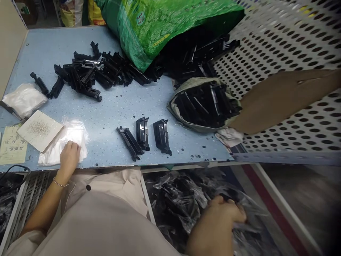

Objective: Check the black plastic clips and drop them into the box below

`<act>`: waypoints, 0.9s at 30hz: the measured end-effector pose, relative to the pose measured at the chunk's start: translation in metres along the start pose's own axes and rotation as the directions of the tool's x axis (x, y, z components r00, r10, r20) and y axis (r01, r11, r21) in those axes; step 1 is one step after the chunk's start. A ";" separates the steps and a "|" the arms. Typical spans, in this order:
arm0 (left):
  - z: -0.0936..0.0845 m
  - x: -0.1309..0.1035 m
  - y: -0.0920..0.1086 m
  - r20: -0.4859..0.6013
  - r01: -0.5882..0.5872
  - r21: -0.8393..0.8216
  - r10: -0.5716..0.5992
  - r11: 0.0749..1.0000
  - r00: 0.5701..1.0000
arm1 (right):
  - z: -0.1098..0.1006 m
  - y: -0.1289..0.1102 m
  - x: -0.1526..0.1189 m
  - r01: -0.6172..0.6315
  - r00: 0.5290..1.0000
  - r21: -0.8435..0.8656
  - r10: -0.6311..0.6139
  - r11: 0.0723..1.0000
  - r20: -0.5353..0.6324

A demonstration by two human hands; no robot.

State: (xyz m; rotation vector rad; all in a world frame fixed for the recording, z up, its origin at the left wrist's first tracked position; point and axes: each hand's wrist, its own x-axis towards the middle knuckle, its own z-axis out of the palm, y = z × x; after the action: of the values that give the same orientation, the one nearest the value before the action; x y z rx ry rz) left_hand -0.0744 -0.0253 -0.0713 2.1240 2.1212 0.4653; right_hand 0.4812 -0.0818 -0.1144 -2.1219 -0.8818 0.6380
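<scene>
Beige clothing (114, 220) sits nearest my view. The left hand (69, 156) rests, fingers curled, on clear bags (77, 132); the right hand (223, 212), blurred, is at bagged parts (176, 199); I can't tell either grip. Between them, black parts (142, 133) lie on the table (106, 112), long axes pointing away.

Row of three long black plastic parts (142, 133) near the front edge of a speckled blue tabletop (125, 106)

Behind the row and left, a jumbled heap of black plastic parts (106, 71); behind and right, a shiny green plastic sack (160, 21) with more parts at its mouth; right of the row, a round grey-green bag (186, 122) with parts inside, a white perforated panel (274, 35) beyond; left, a flat clear plastic stack (78, 131) under the left hand (70, 154), overlapped by a square white tile (39, 129); in front and right, the right hand (226, 209) among crumpled clear plastic (176, 192)
</scene>
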 end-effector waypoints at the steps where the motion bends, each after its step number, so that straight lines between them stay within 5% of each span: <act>1: 0.000 0.002 -0.003 0.011 0.026 -0.066 -0.025 0.997 1.000 | 0.006 -0.002 -0.001 -0.015 0.996 0.003 0.015 1.000 -0.092; 4: -0.003 0.008 -0.014 0.046 0.121 -0.368 -0.112 0.922 0.993 | 0.044 -0.025 -0.009 -0.014 0.968 0.115 0.042 0.993 -0.246; 7: -0.005 0.013 -0.022 0.083 0.222 -0.658 -0.223 0.720 0.971 | 0.098 -0.074 -0.036 0.136 0.988 0.105 -0.143 0.985 0.057; 10: -0.003 0.013 -0.023 0.164 0.311 -0.812 -0.317 0.494 0.934 | 0.143 -0.130 -0.072 0.484 0.827 -0.175 -0.382 0.858 0.412; 13: -0.001 0.009 -0.021 0.194 0.338 -0.867 -0.376 0.367 0.906 | 0.164 -0.165 -0.090 0.610 0.754 -0.345 -0.388 0.713 0.529; 15: -0.001 0.006 -0.019 0.170 0.311 -0.894 -0.401 0.321 0.900 | 0.168 -0.177 -0.091 0.585 0.742 -0.302 -0.348 0.753 0.573; 17: -0.001 0.002 -0.015 0.127 0.273 -0.899 -0.394 0.341 0.910 | 0.174 -0.184 -0.092 0.449 0.707 -0.088 -0.293 0.889 0.643; 19: -0.001 -0.001 -0.008 0.080 0.231 -0.867 -0.336 0.441 0.939 | 0.187 -0.192 -0.102 0.121 0.599 0.213 -0.242 0.970 0.763; 22: -0.002 -0.004 0.003 0.051 0.142 -0.803 -0.171 0.579 0.984 | 0.221 -0.207 -0.134 -0.435 0.346 0.365 -0.221 0.823 0.912; 24: -0.003 -0.005 0.006 0.037 0.073 -0.731 -0.067 0.678 0.997 | 0.243 -0.216 -0.152 -0.609 0.242 0.325 -0.220 0.723 0.945; 25: -0.005 -0.006 0.005 0.025 0.042 -0.668 -0.034 0.743 0.999 | 0.251 -0.219 -0.157 -0.648 0.239 0.317 -0.211 0.692 0.948; 27: -0.009 -0.007 0.001 -0.017 0.003 -0.508 -0.013 0.861 1.000 | 0.254 -0.221 -0.159 -0.661 0.313 0.354 -0.186 0.661 0.931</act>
State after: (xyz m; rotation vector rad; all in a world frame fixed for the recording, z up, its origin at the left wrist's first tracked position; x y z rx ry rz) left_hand -0.0759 -0.0332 -0.0631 1.8056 1.7515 0.9301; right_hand 0.1257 0.0194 -0.0700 -0.9654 -0.5815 2.1675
